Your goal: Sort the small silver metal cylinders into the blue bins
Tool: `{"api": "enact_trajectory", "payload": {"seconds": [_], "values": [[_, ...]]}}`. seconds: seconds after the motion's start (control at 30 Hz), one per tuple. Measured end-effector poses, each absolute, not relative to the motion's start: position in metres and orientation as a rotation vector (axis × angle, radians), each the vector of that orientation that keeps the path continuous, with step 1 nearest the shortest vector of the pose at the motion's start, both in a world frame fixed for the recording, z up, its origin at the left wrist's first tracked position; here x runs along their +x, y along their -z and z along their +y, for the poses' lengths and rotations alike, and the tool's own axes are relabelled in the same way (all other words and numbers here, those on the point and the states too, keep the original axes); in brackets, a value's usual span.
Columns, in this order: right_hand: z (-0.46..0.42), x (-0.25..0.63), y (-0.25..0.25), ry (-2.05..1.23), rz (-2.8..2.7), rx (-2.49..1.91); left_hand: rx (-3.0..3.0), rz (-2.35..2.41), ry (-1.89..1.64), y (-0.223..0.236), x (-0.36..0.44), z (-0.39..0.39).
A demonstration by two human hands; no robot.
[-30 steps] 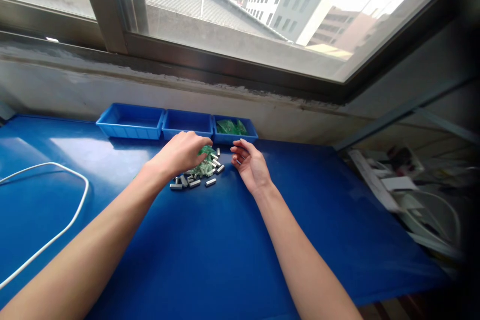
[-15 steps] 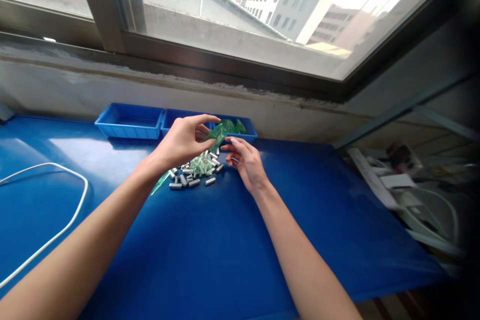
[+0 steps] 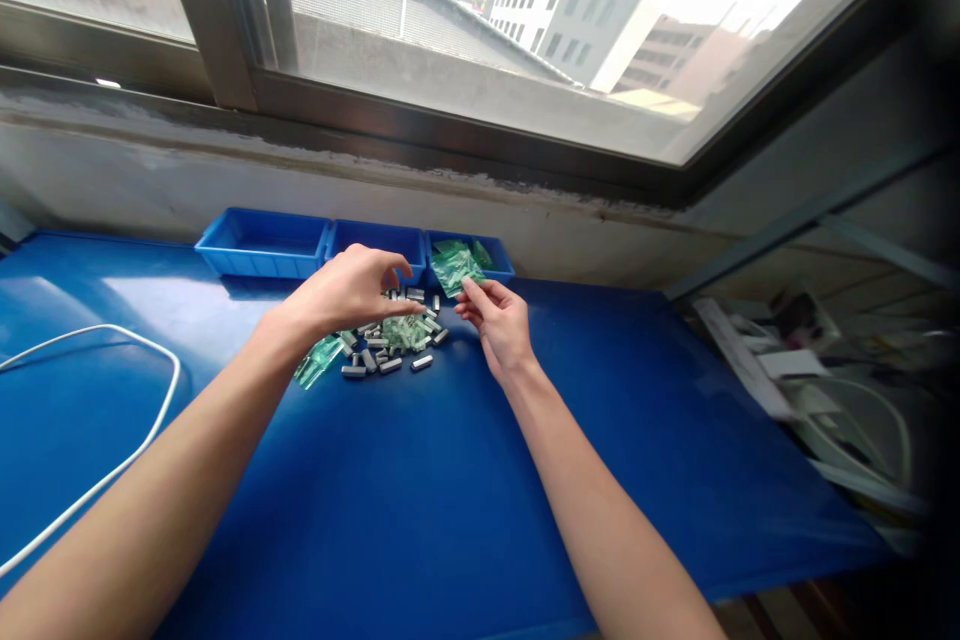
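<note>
Between the thumb and fingers of my right hand (image 3: 495, 320) is a green plastic bag (image 3: 456, 266), held up in front of the right-hand blue bin (image 3: 507, 265). My left hand (image 3: 360, 290) hovers with thumb and fingers apart and nothing between them. Below it lies a pile of short metal pieces (image 3: 390, 366), dark and silver, too small to name exactly. Small pale green translucent pieces (image 3: 405, 332) sit in the middle of that pile. More green plastic bags (image 3: 319, 362) lie on the table just left of the pile, partly behind my left wrist.
Two more blue bins, the left bin (image 3: 262, 245) and the middle bin (image 3: 375, 238), line the wall. Green plastic shows inside the right-hand one. A white cable (image 3: 169, 400) curves over the blue table (image 3: 390, 520) at left. A metal frame (image 3: 780, 220) stands at right.
The green bag has passed from my left hand into my right and now shows spread out. My left hand has drawn back left and opened. Bags left of the pile show more fully.
</note>
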State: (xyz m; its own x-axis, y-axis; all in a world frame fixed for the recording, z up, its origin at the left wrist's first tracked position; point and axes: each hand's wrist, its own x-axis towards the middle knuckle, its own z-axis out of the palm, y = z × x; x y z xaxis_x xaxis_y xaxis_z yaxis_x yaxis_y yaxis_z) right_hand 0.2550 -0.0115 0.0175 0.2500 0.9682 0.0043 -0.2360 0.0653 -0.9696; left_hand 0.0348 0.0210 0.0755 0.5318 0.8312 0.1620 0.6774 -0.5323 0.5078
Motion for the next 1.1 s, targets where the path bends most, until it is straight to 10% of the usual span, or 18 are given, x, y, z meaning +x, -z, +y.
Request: {"api": "enact_trajectory", "payload": {"seconds": [1.1], "values": [[-0.025,0.247,-0.025,-1.313,-1.137,-1.021,1.980,1.113,-0.642,-0.088,0.047,0.012]]}}
